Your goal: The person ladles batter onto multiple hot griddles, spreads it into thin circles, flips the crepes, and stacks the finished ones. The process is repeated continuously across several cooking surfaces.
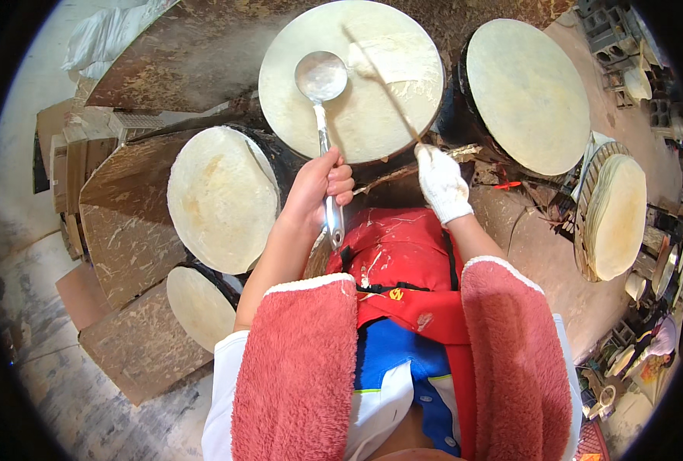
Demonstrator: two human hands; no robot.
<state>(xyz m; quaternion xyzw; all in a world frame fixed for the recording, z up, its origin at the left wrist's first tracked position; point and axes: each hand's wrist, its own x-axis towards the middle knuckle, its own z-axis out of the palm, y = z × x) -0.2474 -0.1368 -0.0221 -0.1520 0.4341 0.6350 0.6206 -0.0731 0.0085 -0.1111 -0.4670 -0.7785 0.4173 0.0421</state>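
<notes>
My left hand (318,190) is bare and wrapped round the handle of a metal ladle (321,78). The ladle's bowl, whitish with batter, is over the left part of a large round griddle (295,131) coated in pale batter. A white knitted glove covers my right hand (442,183), which grips the near end of a thin wooden stick (387,91). That stick slants away to the far left across the griddle. Beneath it lies a wetter, whiter patch of batter (395,60). Whether the stick touches the batter I cannot tell.
More round griddles with pale sheets stand at left (222,200), lower left (199,307) and right (528,96). A stack of thin round pancakes (618,219) sits on a woven tray at far right. Brown splattered boards (138,338) flank the left griddles. Hollow blocks (610,46) line the far right.
</notes>
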